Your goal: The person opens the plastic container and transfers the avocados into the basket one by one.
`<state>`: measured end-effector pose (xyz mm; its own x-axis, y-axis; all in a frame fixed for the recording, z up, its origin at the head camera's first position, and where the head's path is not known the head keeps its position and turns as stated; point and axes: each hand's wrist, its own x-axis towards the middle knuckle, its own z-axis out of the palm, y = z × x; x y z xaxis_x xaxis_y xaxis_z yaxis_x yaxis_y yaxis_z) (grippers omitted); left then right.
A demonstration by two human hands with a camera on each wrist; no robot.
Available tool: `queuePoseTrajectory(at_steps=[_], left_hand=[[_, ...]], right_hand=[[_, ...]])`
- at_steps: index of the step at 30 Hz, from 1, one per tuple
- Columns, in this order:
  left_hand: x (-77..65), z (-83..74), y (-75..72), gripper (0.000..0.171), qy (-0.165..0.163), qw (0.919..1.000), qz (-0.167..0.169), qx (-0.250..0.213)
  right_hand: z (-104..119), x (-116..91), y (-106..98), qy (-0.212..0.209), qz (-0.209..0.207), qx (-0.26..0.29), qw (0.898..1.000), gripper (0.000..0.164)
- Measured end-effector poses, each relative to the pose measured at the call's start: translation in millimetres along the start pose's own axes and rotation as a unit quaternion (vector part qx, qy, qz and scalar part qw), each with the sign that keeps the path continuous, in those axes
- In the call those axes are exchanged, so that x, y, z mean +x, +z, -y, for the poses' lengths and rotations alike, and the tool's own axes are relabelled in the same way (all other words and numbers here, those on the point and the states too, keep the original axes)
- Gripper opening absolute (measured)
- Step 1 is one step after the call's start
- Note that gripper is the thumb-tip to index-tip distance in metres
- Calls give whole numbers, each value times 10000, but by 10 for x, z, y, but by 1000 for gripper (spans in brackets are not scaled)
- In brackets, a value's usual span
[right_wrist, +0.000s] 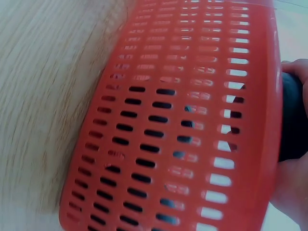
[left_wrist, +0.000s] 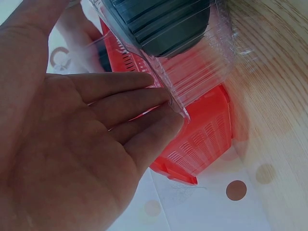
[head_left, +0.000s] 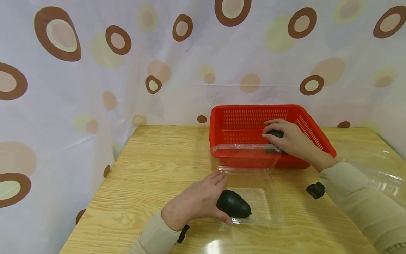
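Observation:
A clear plastic clamshell box (head_left: pixel 269 208) lies with its lid raised on the table in the head view. Inside its left part is a dark green avocado (head_left: pixel 234 204), also seen through the ribbed base in the left wrist view. My left hand (head_left: pixel 201 199) spans the box's left side, fingers nearly straight; in the left wrist view the fingertips touch the rim. My right hand (head_left: pixel 290 139) grips another dark avocado (head_left: pixel 275 133) above the red basket (head_left: pixel 219 123). The right wrist view shows this avocado (right_wrist: pixel 292 115) beside the basket's rim.
The raised lid (head_left: pixel 247 158) overlaps the basket's front wall. Dark shapes show through the basket's slots (right_wrist: pixel 144 139) in the right wrist view. More clear plastic packaging (head_left: pixel 387 180) lies on the wooden table (head_left: pixel 152 165) at the right. A patterned curtain (head_left: pixel 190 63) hangs behind.

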<state>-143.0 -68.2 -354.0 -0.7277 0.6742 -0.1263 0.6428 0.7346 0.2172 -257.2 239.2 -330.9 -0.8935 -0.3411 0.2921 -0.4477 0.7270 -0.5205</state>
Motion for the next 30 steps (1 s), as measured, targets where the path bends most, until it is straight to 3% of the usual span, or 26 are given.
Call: queuePoseTrajectory(at_steps=[12, 30], left_hand=[[2, -7, -2, 114, -38, 10000, 78, 5], [4, -14, -2, 113, -37, 10000, 39, 26]], right_hand=[[-15, 166, 117, 518, 551, 373, 9964, 25], [-42, 204, 169, 590, 1480, 627, 9852, 33]])
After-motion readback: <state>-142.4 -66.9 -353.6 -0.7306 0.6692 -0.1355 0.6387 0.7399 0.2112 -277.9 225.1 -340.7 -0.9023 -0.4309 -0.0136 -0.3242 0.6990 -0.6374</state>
